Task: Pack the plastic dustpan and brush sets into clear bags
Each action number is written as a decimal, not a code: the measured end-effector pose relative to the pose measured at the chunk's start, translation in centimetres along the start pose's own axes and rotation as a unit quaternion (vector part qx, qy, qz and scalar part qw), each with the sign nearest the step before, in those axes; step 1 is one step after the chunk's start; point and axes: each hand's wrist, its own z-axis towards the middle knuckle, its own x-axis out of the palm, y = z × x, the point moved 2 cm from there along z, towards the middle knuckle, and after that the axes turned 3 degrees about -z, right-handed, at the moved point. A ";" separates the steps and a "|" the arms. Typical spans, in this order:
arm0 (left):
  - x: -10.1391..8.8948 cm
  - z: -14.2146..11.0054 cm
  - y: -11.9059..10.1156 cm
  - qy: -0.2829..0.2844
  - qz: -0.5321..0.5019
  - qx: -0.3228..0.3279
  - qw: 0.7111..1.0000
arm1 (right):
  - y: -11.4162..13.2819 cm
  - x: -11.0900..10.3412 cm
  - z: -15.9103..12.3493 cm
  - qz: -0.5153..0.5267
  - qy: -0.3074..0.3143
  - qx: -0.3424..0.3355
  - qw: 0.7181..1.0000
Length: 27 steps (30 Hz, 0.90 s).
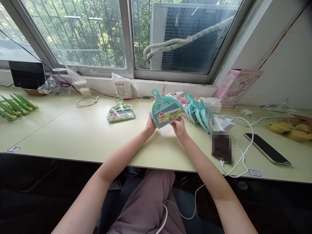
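Between my two hands, a teal mini dustpan and brush set (pixel 168 109) with a printed label is held tilted above the table. My left hand (pixel 151 123) grips its left edge, while my right hand (pixel 179 126) has its fingers closed on the lower right edge. To the left lies a green dustpan set (pixel 121 111) in clear wrapping. Just right of my hands, several teal dustpan sets (pixel 200 110) are heaped together, with some pink ones partly hidden behind the held set.
White charging cables (pixel 251 146) loop near a phone (pixel 268 149) and a blurred-out device (pixel 222 148) at right. A pink box (pixel 237 87) leans by the wall. Green pen-like items (pixel 17 106) lie at far left, a coiled cable (pixel 87 101) and a plastic packet (pixel 123 86) by the window.
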 end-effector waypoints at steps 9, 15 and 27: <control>-0.8 0.3 2.4 0.013 -0.051 -0.037 0.998 | -0.1 -1.7 0.9 0.016 -0.076 -0.018 0.997; -0.7 0.2 2.6 0.019 -0.051 -0.010 0.998 | 0.1 -1.6 1.0 0.019 -0.085 0.016 0.996; -0.6 0.0 2.5 0.017 -0.038 -0.016 0.999 | -0.2 -1.7 1.2 0.026 -0.076 -0.008 0.997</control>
